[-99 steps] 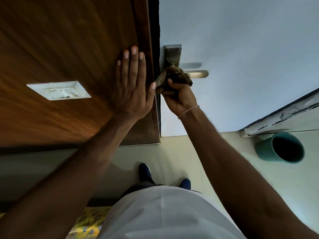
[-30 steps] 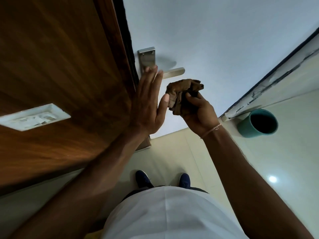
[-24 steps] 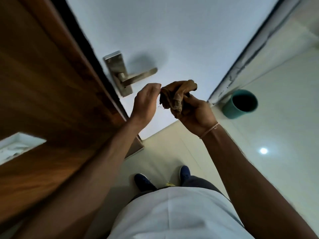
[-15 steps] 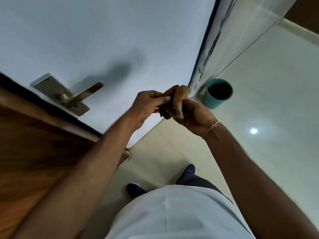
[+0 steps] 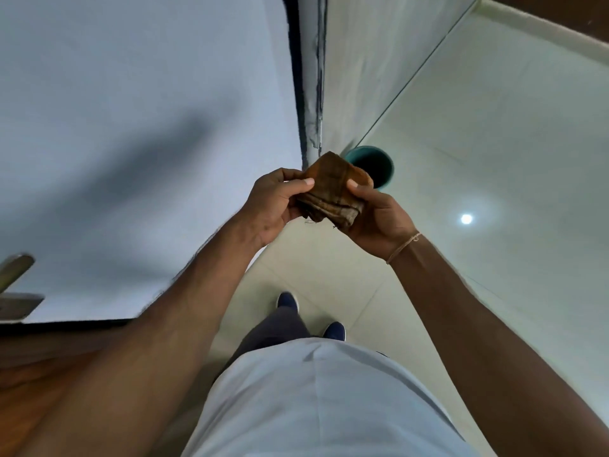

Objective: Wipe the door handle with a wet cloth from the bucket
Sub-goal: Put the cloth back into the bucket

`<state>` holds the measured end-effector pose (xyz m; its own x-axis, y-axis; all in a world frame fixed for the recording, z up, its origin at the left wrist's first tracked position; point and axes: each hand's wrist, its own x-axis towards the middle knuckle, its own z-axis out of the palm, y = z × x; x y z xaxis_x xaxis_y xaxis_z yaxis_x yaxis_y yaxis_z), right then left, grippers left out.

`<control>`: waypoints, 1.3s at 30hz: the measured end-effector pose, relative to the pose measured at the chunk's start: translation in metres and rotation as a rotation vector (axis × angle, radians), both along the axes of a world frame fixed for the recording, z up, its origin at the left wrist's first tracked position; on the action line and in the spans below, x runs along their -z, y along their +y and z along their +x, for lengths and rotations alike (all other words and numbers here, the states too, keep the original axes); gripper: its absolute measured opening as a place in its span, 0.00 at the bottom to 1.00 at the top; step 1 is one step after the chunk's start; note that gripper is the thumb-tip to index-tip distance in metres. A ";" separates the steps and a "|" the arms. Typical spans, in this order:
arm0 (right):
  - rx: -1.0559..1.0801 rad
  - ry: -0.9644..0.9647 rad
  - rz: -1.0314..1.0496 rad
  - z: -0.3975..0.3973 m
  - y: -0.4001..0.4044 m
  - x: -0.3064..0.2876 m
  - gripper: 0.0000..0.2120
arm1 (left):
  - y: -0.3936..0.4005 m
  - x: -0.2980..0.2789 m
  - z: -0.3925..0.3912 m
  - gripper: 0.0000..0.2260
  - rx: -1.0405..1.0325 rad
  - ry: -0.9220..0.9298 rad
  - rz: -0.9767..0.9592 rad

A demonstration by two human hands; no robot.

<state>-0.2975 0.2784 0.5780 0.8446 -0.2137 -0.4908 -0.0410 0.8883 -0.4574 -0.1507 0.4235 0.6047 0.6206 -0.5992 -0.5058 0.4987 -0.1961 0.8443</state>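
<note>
A brown folded cloth [image 5: 333, 192] is held in front of me at chest height by both hands. My left hand [image 5: 273, 206] pinches its left edge and my right hand [image 5: 379, 219] grips its right side from below. Beyond the cloth a teal bucket [image 5: 379, 166] stands on the floor by the wall corner, partly hidden by the cloth. The metal door handle [image 5: 14, 268] shows only at the far left edge, blurred, well away from both hands.
The pale door [image 5: 131, 127] fills the left half, with its dark frame edge [image 5: 296, 77] running up the middle. A brown wooden surface [image 5: 39, 374] lies at the lower left. My two blue shoes [image 5: 288, 300] stand on the light tiled floor [image 5: 494, 159].
My view has swung right, away from the handle, which slid to the left edge. My left hand left the door and joined the right on the cloth, which is now spread flatter.
</note>
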 end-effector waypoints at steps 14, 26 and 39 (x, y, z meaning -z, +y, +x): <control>0.085 0.377 -0.060 0.061 -0.206 0.052 0.16 | -0.217 0.097 0.084 0.04 -0.009 0.278 0.092; 0.139 0.713 -0.321 0.137 -0.357 0.162 0.17 | -0.368 0.202 0.118 0.12 0.129 0.010 0.381; -0.643 0.903 -1.151 0.230 -0.455 0.487 0.19 | -0.412 0.495 0.156 0.22 0.268 -0.589 0.662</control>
<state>-0.0675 -0.1765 0.0909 0.4711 -0.5462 -0.6927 -0.8717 -0.1682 -0.4602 0.0051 0.0114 0.1101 0.7685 -0.4618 -0.4429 -0.1078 -0.7757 0.6218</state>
